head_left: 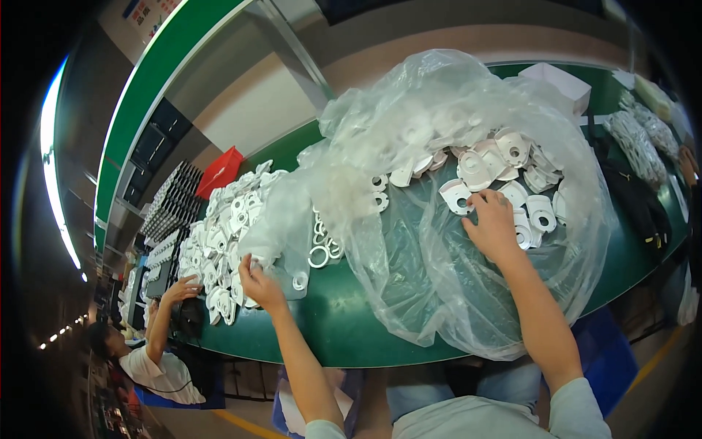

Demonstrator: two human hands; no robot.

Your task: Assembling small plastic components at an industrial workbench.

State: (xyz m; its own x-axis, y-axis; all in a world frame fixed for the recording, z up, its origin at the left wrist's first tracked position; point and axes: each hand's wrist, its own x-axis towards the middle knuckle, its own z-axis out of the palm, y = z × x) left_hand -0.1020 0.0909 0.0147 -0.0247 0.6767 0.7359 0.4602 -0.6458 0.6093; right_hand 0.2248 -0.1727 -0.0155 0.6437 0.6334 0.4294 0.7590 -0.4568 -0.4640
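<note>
My right hand (493, 223) reaches into a large clear plastic bag (431, 307) lying opened on the green table. Its thumb and fingers close on the edge of a white plastic part (448, 192) with a round dark hole. More white parts of the same kind (488, 162) lie heaped around it inside the bag. My left hand (263, 287) is at the near right side of a pile of white plastic parts (219, 234). Its fingers are slightly bent and apart, with nothing visible between them; the palm side is partly hidden.
White rings (319, 254) lie between pile and bag. A red bin (220, 171) and stacked dark trays (172, 199) stand beyond the pile. At left a co-worker's hand (181, 288) reaches to the same pile. A white box (557, 85) and a black bag (635, 197) sit at right.
</note>
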